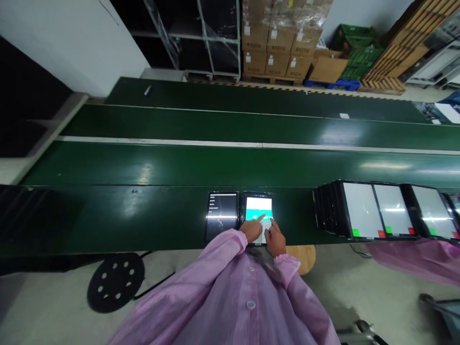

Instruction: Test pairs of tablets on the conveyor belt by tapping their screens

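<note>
My left hand and right hand are over the lit tablet; either grip's closure, I cannot tell.

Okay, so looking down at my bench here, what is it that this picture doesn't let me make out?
In the head view:
Lit tablet: lower screen partly hidden by the left hand and right hand.
Dark tablet: text lines too small to read.
Rightmost tablet: cut off by the right edge.
Pink garment: cut off by the same edge.

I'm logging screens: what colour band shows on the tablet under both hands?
The band is teal-green; head view.
</note>
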Tool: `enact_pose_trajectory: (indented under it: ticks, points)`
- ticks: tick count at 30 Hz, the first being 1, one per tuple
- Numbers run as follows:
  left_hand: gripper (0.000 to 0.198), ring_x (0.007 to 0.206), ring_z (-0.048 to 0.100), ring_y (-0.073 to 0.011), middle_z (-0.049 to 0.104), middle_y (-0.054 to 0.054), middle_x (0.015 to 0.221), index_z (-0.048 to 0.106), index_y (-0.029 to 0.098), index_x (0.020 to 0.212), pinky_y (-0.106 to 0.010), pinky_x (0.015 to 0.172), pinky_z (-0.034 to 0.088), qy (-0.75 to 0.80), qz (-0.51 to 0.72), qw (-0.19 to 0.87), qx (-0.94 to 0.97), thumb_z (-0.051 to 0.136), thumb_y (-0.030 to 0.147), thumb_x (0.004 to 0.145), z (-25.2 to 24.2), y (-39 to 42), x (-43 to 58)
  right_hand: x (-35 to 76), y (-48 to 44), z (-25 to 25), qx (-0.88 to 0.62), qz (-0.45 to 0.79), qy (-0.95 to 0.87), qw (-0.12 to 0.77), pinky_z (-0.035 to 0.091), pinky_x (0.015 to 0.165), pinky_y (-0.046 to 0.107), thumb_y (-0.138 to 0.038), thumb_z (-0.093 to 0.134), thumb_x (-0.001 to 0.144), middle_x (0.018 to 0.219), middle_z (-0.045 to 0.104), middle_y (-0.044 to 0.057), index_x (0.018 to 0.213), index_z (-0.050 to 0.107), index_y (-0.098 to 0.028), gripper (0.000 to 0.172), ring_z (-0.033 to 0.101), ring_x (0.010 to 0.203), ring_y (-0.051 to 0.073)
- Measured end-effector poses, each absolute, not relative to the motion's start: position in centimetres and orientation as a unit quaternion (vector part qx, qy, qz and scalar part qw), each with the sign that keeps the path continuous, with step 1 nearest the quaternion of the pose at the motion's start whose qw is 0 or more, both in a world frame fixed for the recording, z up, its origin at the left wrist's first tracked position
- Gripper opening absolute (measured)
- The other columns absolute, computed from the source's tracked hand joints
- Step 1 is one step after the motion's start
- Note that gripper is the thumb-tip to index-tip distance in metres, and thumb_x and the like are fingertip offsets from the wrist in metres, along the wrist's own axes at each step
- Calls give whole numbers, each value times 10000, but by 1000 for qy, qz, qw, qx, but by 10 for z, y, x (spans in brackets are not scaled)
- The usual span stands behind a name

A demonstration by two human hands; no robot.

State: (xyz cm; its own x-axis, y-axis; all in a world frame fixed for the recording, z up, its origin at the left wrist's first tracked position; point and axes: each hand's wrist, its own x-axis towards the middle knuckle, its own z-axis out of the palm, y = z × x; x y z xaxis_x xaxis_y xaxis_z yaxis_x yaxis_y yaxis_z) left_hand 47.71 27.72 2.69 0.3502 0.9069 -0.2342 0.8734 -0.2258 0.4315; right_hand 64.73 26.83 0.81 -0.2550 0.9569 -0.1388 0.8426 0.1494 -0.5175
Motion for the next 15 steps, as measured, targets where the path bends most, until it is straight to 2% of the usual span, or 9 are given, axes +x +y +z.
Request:
enact_pose_trajectory:
  ticks: [7, 13, 15]
  points:
    - [412, 956, 715, -261, 494, -140, 1583, 756, 151, 958, -407, 783, 569, 569, 46, 244, 784, 378, 295, 1036, 19, 275, 481, 643, 284, 9, -583, 221, -779, 57, 527, 722, 270, -278, 452, 1011, 1529, 560, 77, 827, 592, -228, 237, 720, 881, 155]
    - [395, 930, 720, -270, 510, -165, 1564, 767, 129, 964, -399, 742, 564, 567, 10, 252, 784, 384, 216, 1009, 18, 277, 482, 643, 286, 10, -591, 182, -779, 99, 524, 753, 270, -300, 396, 1042, 1547, 538, 106, 881, 608, -219, 278, 715, 1034, 185]
    - [391, 913, 725, -252, 500, -151, 1576, 758, 140, 952, -392, 746, 564, 573, 19, 256, 779, 385, 234, 1018, 20, 274, 479, 642, 286, 10, -588, 191, -782, 83, 517, 726, 260, -284, 402, 1038, 1540, 546, 103, 857, 597, -217, 274, 722, 978, 171]
